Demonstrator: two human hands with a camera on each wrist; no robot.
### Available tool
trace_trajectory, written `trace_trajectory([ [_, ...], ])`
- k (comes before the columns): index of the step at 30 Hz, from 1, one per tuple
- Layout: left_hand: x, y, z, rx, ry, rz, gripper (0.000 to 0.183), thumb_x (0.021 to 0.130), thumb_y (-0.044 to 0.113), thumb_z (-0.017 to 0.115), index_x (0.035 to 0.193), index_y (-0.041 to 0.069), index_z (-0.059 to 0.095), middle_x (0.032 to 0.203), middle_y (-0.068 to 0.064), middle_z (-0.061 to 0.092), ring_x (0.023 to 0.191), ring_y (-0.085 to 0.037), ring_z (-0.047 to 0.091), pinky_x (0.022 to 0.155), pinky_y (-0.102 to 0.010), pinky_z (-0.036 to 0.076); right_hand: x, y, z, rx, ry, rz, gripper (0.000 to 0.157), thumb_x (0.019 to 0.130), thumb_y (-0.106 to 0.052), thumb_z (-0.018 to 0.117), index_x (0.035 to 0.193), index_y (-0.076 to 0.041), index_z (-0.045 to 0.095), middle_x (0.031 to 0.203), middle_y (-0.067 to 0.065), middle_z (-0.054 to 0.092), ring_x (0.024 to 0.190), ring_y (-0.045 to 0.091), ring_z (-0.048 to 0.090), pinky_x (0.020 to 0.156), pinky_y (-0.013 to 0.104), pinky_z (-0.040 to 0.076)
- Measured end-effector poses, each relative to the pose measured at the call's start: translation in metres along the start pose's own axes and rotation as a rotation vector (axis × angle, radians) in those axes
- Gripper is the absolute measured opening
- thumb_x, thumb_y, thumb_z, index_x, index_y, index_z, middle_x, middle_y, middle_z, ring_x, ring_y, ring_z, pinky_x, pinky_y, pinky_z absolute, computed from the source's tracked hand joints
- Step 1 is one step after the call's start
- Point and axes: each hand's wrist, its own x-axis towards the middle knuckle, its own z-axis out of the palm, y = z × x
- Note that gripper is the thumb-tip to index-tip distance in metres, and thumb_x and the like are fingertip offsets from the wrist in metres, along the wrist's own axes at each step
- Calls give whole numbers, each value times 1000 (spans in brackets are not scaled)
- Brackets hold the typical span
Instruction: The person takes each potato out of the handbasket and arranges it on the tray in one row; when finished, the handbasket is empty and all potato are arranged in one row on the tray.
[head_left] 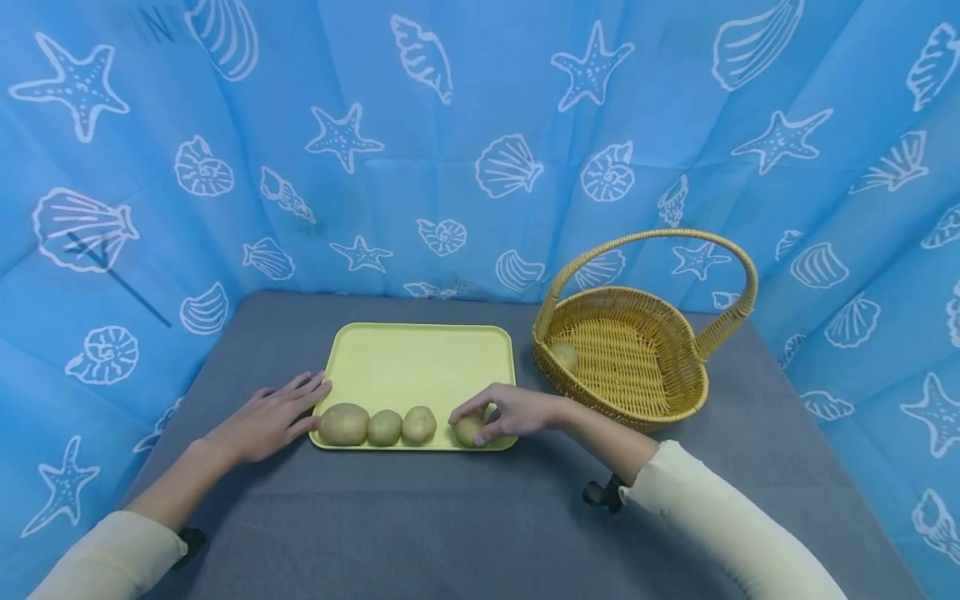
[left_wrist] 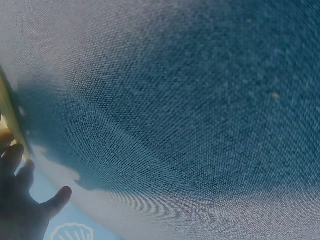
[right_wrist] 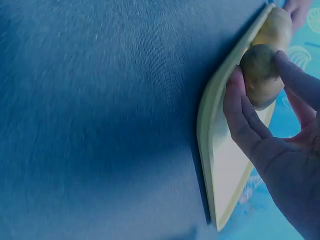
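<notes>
Near the front right corner of the yellow tray, my right hand pinches a small round potato between thumb and fingers. The right wrist view shows that potato between the fingertips. Along the tray's front edge lie a large oval potato and two smaller round potatoes, side by side at the left. My left hand is at the tray's left edge with its fingers spread, the thumb close to the large potato. Whether the thumb touches it I cannot tell.
A wicker basket with a tall arched handle stands right of the tray, one potato inside against its left wall. Grey cloth covers the table. A blue shell-print curtain hangs behind and at both sides.
</notes>
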Motion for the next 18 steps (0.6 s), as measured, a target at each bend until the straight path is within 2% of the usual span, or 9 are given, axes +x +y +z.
trace_trajectory([
  [2,0,0,0,-1,0,-1,65,104,46,46,155,7,36,159,-18,33,145,-44,28,101,-74,27,6,0,5,-29,20,2,45,93,-5,69,136,3,59,136,15,60,126,25,56,98,37,49],
  [8,-1,0,-1,-16,-2,-3,65,104,47,47,155,8,35,159,-17,32,145,-43,27,102,-74,25,16,-2,12,-59,101,93,56,90,-10,74,141,1,54,132,14,61,117,27,60,96,40,51],
  [18,-1,0,-1,-26,5,-2,64,104,44,49,155,7,35,159,-17,32,145,-43,27,102,-74,25,18,0,14,-29,109,107,56,90,-8,74,141,2,53,133,16,60,116,30,60,93,35,52],
])
